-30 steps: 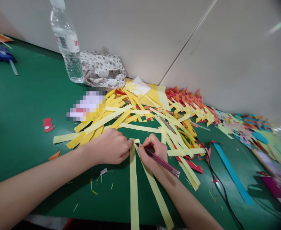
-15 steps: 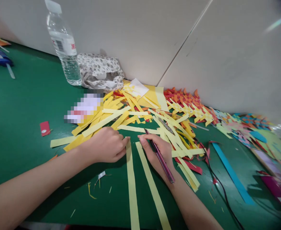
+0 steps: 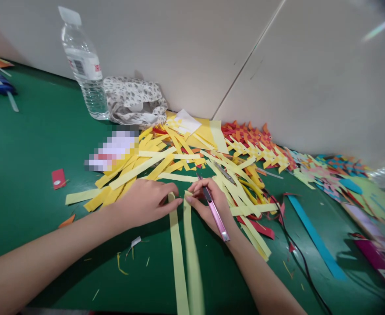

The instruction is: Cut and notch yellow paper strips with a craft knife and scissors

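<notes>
My left hand (image 3: 148, 199) is at the top end of a pale yellow paper strip (image 3: 178, 262), with thumb and forefinger bent around that end. My right hand (image 3: 210, 203) pinches the top of a second pale yellow strip (image 3: 192, 253) between thumb and fingertips. Tucked in the same hand is a pink utility knife (image 3: 217, 214), slanting back across the palm side. Both strips run side by side toward the near table edge, where their lower ends leave the view.
Loose yellow strips (image 3: 129, 175) are heaped beyond my hands, with scissors (image 3: 224, 173) among them. A water bottle (image 3: 87, 83) and a patterned cloth pouch (image 3: 136, 100) stand by the wall. Woven paper fish shapes (image 3: 248, 135), a black cable (image 3: 297, 249) and a blue strip (image 3: 313, 236) lie right.
My right hand has taken the right strip's top and brought it left, closer to the other strip. My left fingers have opened from a tighter curl around the left strip's end.
</notes>
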`<state>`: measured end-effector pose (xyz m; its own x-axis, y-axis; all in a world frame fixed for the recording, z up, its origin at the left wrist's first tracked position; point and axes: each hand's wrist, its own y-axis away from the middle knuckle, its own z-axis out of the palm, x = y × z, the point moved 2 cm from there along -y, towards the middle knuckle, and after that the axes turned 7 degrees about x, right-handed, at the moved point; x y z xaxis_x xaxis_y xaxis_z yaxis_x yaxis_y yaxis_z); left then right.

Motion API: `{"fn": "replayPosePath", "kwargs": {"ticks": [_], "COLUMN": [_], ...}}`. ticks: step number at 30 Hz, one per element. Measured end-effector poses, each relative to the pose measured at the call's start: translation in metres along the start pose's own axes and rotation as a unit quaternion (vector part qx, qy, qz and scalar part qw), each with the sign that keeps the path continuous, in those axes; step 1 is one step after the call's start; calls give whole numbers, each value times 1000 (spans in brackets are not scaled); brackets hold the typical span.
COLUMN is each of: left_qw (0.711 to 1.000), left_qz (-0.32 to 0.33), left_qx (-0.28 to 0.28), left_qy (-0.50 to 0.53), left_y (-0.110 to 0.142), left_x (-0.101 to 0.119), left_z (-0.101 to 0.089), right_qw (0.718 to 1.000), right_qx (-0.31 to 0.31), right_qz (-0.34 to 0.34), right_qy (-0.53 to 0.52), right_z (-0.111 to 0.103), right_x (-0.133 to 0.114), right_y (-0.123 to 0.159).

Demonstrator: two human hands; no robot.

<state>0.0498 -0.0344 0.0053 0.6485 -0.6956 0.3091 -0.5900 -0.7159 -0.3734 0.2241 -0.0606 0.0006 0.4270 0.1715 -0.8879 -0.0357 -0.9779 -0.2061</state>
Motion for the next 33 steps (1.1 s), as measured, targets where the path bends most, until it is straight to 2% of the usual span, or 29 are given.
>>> {"fn": "replayPosePath", "kwargs": {"ticks": [3, 6, 14, 20, 28, 30, 33], "left_qw": [996, 990, 964, 940, 940, 938, 936], "left_qz": [-57, -89, -145, -191, -211, -226, -238], "left_qx": [-16, -24, -46, -53, -25, 4, 51], "left_qy": [67, 109, 219, 277, 267, 262, 254], "left_y": [-1, -2, -2, -4, -5, -5, -7], "left_x": [1, 0, -3, -7, -12, -15, -22], "left_z": [-2, -2, 3, 6, 4, 1, -4], "right_qw": [996, 991, 989, 980, 958, 948, 922], "right_qx": [7, -6, 19, 56, 92, 95, 67], "right_qz": [18, 34, 50, 88, 104, 130, 185], "right_qy": [-90, -128, -137, -168, -252, -276, -333], "right_z": [4, 7, 8, 5, 4, 3, 1], "right_x": [2, 3, 1, 1, 8, 6, 3], "right_y": [0, 1, 2, 0, -3, -2, -2]}}
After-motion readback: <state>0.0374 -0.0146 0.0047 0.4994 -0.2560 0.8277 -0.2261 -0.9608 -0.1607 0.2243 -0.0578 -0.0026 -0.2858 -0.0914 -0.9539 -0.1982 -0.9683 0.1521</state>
